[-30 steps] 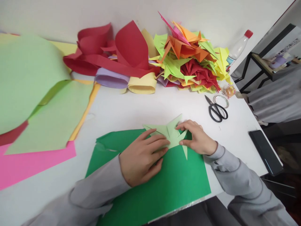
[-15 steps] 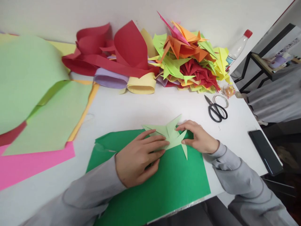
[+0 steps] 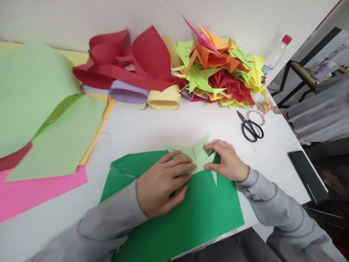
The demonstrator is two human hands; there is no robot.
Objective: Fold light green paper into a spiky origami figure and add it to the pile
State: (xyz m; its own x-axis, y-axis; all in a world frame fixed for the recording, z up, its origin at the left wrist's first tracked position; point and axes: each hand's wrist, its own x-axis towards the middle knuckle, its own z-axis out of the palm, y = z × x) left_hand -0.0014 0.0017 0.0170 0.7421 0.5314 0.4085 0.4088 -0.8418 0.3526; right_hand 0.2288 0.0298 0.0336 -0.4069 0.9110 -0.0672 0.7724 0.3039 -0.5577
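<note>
A pale green folded paper star (image 3: 201, 155) lies on a dark green paper sheet (image 3: 209, 207), its creased points spreading outward. My left hand (image 3: 165, 182) rests flat over the star's left part with fingers stretched out, covering some of it. At the star's right side, my right hand (image 3: 227, 160) has thumb and index finger on either side of a folded point, gripping it. Another narrow point sticks out below the right thumb.
Black scissors (image 3: 251, 127) and a tape roll (image 3: 256, 117) lie behind my right hand, a phone (image 3: 308, 176) at the right edge. Folded paper stars (image 3: 218, 72), red curled paper (image 3: 152, 54) and a bottle (image 3: 275, 56) stand at the back. Pale green sheets (image 3: 62, 142) lie left.
My right hand has shifted slightly left, its thumb moving further in over the star. The left hand has barely moved.
</note>
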